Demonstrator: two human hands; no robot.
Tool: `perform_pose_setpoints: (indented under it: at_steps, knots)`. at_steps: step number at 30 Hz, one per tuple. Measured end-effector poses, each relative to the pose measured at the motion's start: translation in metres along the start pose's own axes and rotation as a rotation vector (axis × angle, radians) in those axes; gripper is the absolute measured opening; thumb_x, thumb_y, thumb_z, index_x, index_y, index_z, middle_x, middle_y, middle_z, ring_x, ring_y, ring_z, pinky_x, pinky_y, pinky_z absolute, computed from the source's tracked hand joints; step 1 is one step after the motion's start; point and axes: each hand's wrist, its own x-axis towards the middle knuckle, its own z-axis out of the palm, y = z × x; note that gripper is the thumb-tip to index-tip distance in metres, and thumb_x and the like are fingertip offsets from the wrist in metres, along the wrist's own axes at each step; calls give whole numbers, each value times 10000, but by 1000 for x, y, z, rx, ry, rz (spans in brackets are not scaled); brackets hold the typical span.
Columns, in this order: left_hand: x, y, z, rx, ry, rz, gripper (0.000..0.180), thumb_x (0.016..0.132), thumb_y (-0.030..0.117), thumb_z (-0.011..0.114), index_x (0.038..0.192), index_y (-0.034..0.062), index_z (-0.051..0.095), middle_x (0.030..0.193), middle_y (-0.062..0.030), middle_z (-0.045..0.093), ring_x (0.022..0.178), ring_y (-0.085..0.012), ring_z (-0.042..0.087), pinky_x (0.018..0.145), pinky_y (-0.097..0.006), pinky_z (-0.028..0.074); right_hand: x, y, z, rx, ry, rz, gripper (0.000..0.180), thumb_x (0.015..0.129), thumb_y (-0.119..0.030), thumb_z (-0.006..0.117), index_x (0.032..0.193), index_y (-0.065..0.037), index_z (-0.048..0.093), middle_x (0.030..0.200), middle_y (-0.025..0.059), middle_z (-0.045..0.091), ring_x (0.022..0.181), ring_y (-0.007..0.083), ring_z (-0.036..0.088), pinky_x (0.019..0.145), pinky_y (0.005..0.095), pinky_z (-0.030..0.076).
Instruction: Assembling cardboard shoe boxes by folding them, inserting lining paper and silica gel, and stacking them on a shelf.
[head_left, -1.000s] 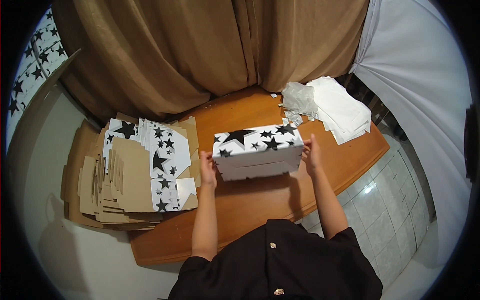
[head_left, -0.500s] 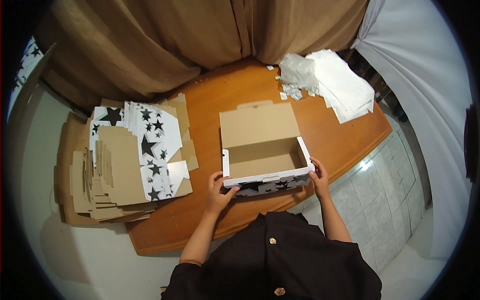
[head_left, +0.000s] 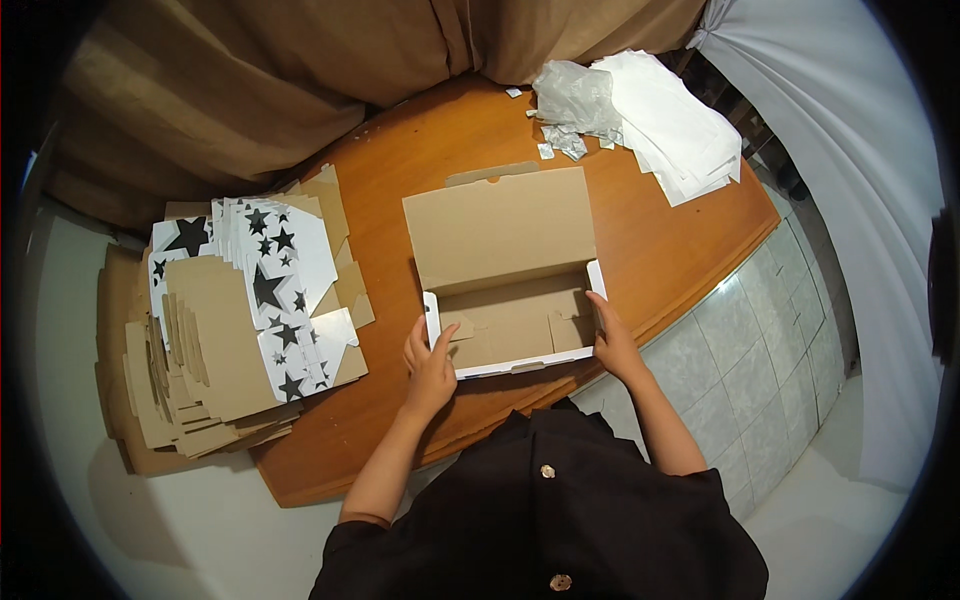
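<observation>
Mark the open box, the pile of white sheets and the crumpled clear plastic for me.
Open box (head_left: pixel 503 228): head view, inner face of its raised lid.
White sheets (head_left: pixel 677 128): head view, middle of the pile's top.
Clear plastic (head_left: pixel 577 98): head view, its crumpled middle.

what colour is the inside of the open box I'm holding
The open box is plain brown inside, best seen in the head view.

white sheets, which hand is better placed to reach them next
Likely the right hand: it holds the right end of the box, nearer the sheets. The left hand holds the other end, nearer the cardboard stack.
</observation>
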Motion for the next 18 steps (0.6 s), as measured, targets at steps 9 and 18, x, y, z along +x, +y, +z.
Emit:
perform_pose_setpoints:
  at_steps: [9, 18]
  knots:
    - [83, 9, 45, 16, -970, 337, 520, 895, 282, 481, 1386, 230, 318, 1435, -142, 259, 1332, -312, 233, 997, -574, 254, 57, -23, 44, -691, -675, -9, 577, 813, -223, 532, 1352, -113, 354, 1433, 174, 267, 1312, 350, 277, 1048, 475, 266]
    - [89, 11, 74, 439, -1239, 86, 654, 911, 550, 290, 1452, 308, 12, 1519, -49, -100, 1401, -232, -61, 1067, -592, 24, 57, 5, 80, -770, -923, 305, 998, 768, -624, 526, 1456, -188, -50, 1506, 109, -139, 1378, 329, -137, 1113, 454, 32]
